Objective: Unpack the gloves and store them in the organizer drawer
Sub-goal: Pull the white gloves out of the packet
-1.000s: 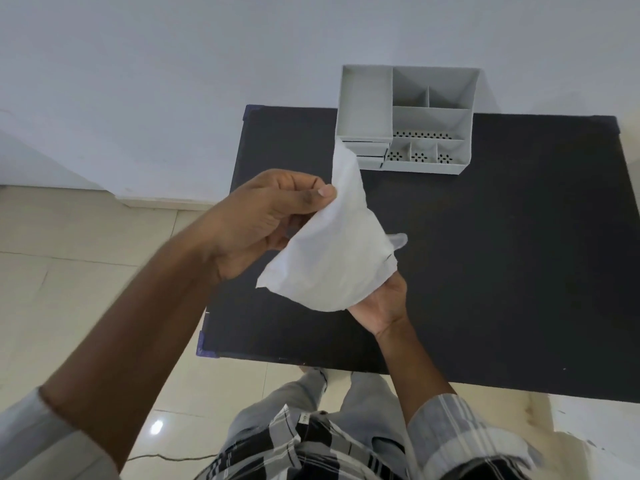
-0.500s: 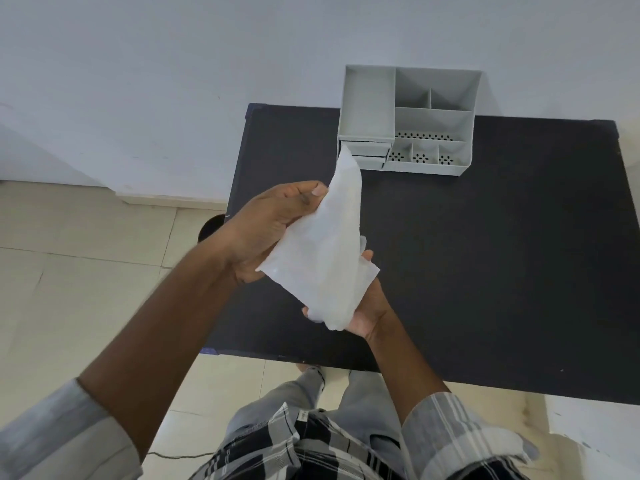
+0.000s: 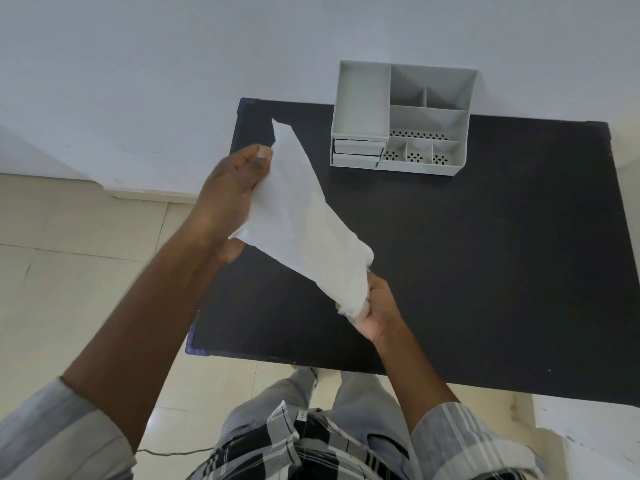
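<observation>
A white paper glove packet (image 3: 304,220) is held in the air above the left part of the black table (image 3: 485,254). My left hand (image 3: 228,199) pinches its upper end between thumb and fingers. My right hand (image 3: 374,313) grips its lower end, where pale glove material (image 3: 353,303) shows at the opening. The grey desk organizer (image 3: 401,116) stands at the table's far edge against the wall, its two small drawers (image 3: 358,153) at the lower left front, both closed.
A white wall runs behind the table. Beige floor tiles lie to the left and below the table's near edge. My legs and checked shirt are at the bottom of the view. The organizer's open compartments hold nothing visible.
The packet has been stretched longer between my hands. My left hand moved up and left with its end; my right hand moved down and right, drawing glove material from the lower end.
</observation>
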